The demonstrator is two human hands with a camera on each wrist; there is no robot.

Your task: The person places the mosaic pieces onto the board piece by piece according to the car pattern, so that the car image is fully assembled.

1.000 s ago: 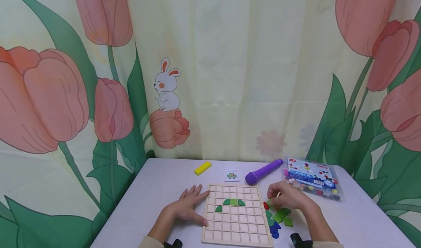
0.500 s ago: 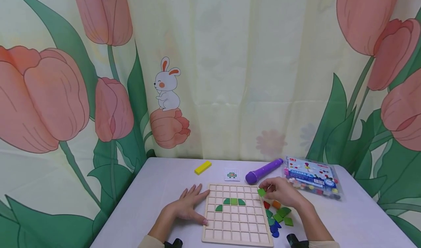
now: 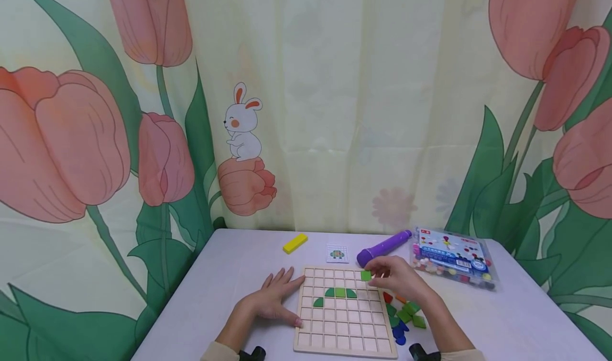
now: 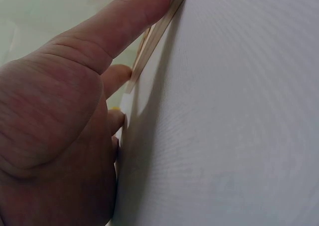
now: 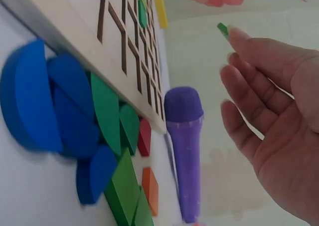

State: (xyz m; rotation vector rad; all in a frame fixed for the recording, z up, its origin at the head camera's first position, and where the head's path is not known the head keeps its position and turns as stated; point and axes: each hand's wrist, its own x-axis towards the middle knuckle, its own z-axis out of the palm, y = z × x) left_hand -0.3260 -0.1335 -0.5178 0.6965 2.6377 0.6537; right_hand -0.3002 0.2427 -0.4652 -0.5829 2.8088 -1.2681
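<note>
A light wooden grid board [image 3: 342, 329] lies on the table with several green pieces set in its cells: a green square [image 3: 340, 292] between two dark green quarter-rounds, and another quarter-round [image 3: 318, 302] one row lower. My right hand [image 3: 400, 278] pinches a light green square tile [image 3: 365, 276] above the board's far right corner; the right wrist view shows the tile [image 5: 223, 29] edge-on at the fingertips. With fingers spread, my left hand [image 3: 271, 301] rests at the board's left edge, thumb and index touching the frame. In the left wrist view its thumb [image 4: 114, 26] lies against the wooden edge.
Right of the board lies a pile of loose blue [image 5: 30, 99], green, red and orange [image 5: 150, 191] pieces. Behind stand a yellow block [image 3: 295, 243], a small pattern card [image 3: 337, 254], a purple microphone [image 3: 382, 249] and a clear box [image 3: 454, 257] of colored parts.
My right hand has lifted a light green square from the pile and carried it left and away from me, over the board's far right corner. The left hand has stayed put.
</note>
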